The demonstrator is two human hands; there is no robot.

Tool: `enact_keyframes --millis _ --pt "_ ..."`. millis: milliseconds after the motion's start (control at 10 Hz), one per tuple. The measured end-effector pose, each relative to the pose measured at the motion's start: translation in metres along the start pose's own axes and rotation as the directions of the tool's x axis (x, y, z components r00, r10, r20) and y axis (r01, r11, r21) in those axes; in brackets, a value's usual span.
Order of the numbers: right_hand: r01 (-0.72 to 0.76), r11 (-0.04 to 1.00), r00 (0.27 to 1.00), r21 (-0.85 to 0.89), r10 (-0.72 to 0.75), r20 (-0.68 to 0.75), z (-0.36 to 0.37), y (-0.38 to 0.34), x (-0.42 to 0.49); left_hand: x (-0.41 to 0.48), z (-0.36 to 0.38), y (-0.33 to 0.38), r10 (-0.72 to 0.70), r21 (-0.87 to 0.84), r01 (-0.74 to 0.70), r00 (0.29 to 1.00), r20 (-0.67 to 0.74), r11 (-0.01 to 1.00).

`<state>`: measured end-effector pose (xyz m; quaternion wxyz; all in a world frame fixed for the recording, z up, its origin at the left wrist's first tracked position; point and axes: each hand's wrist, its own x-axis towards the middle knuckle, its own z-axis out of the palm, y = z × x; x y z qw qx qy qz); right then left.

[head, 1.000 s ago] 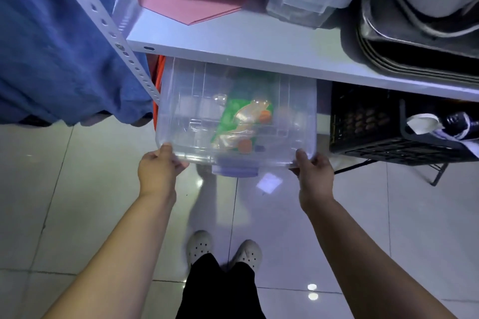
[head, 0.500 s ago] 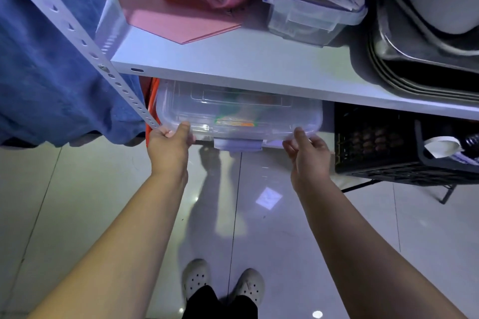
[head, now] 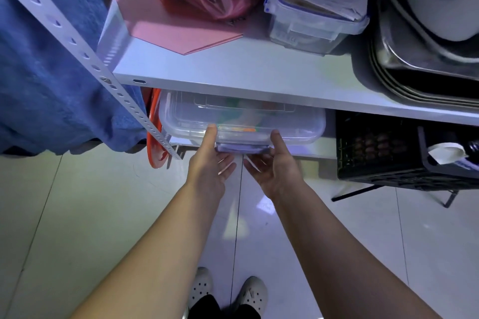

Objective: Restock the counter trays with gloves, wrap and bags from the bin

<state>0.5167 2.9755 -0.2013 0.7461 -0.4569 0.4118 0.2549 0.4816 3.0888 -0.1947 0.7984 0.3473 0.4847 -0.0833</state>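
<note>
Clear bin (head: 241, 122) sitting on the lower shelf (head: 305, 147) under the white shelf (head: 233, 72), lid on, green and orange packets dimly visible inside. Left hand (head: 211, 163) and right hand (head: 274, 166) close together at the bin's front, thumbs up against the lid edge, fingers spread open beneath the front latch (head: 242, 148), not clamped on it. Black crate (head: 383, 153) to the right, blue cloth (head: 51, 59) hanging left.
</note>
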Motion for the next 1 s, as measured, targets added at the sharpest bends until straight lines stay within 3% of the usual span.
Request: enact_keyframes --millis 200,500,700,800,900,1000 --pt "0.066 0.998 0.990 0.015 -0.063 -0.123 0.011 0.002 -0.001 0.008 0.024 0.006 0.002 -0.044 -0.009 0.988 -0.155 0.999" --pt "0.077 0.997 0.983 -0.006 -0.077 -0.165 0.015 -0.007 -0.010 0.008 0.028 0.012 -0.013 -0.047 0.006 0.989 -0.148 0.999" --pt "0.083 0.981 0.975 -0.175 -0.117 -0.190 0.019 -0.024 -0.007 0.012 0.025 0.024 0.010 -0.047 -0.022 0.973 -0.231 0.999" --pt "0.100 0.969 0.978 -0.224 -0.137 -0.156 0.023 -0.025 -0.003 0.013 0.028 0.029 0.030 -0.010 -0.033 0.981 -0.193 0.999" --pt "0.117 0.919 0.975 -0.377 -0.178 -0.131 0.023 -0.021 -0.005 0.012 0.030 0.032 0.022 0.088 -0.006 0.984 -0.179 0.996" --pt "0.244 0.781 0.934 -0.575 -0.348 -0.076 0.007 -0.014 -0.017 0.000 0.020 0.026 0.151 0.231 -0.102 0.966 -0.208 0.968"
